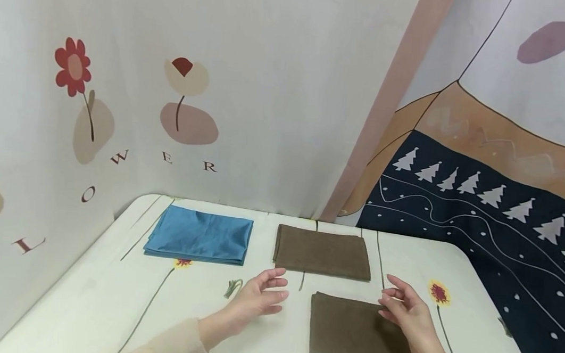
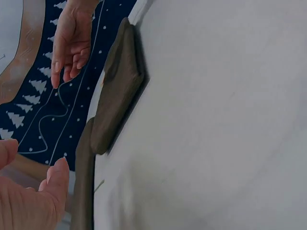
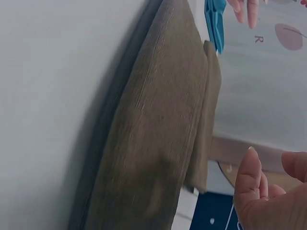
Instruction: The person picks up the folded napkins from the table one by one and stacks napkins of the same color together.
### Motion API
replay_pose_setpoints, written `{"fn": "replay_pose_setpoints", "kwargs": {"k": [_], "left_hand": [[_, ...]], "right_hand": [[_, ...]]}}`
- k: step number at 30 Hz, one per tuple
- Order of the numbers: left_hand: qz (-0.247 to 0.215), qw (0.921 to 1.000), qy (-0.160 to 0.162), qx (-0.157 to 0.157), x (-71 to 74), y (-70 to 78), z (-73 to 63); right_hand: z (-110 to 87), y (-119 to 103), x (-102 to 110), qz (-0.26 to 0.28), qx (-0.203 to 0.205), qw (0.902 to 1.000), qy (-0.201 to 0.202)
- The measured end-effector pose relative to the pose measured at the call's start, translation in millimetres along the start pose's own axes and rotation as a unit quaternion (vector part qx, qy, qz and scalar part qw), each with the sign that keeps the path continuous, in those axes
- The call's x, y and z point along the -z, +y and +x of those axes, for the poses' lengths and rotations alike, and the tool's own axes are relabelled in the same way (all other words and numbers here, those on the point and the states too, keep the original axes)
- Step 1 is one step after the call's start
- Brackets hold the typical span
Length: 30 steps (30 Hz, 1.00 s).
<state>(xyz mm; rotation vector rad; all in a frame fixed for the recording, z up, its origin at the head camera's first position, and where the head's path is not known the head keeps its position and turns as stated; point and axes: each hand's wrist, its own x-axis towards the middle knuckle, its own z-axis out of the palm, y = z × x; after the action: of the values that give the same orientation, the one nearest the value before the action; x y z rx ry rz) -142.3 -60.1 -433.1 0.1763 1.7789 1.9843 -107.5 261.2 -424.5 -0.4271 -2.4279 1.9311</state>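
Note:
My left hand [image 1: 257,299] hovers over the table, fingers relaxed and holding nothing, left of the nearer folded brown cloth [image 1: 346,329]. Above that cloth's right part is my right hand [image 1: 411,316], also holding nothing, its fingers loosely bent. The right wrist view shows the brown cloth [image 3: 153,105] below and beside the right hand [image 3: 268,191], with a gap between them. Behind lies a second folded brown cloth [image 1: 323,251]. A folded blue cloth [image 1: 200,235] lies at the back left.
The table's white cover [image 1: 89,289] bears printed flowers and stems. A pale curtain [image 1: 277,91] stands behind it and to the left. On the right hangs dark blue fabric [image 1: 457,217] with white trees.

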Motion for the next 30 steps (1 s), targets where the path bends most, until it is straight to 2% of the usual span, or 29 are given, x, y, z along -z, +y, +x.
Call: {"fn": "replay_pose_setpoints", "kwargs": {"k": [8,14,20,30], "left_hand": [[-0.011,0.9996,-0.019,0.02,-18.2,-15.7,-2.5],[-0.014,0.9993,-0.023,0.024,-28.8,-25.2,-2.1],[-0.018,0.999,-0.03,0.027,-35.5,-32.4,-2.2],[-0.021,0.9984,-0.04,0.035,-42.8,-38.7,-0.7]], "right_hand": [[-5.0,10.0,26.8,-0.057,-0.004,0.9981,0.023],[-9.5,15.2,43.9,-0.09,-0.024,0.9947,0.043],[-14.1,19.6,57.2,-0.14,-0.03,0.9869,0.074],[-21.6,28.7,76.2,-0.209,-0.073,0.9741,0.045]]}}
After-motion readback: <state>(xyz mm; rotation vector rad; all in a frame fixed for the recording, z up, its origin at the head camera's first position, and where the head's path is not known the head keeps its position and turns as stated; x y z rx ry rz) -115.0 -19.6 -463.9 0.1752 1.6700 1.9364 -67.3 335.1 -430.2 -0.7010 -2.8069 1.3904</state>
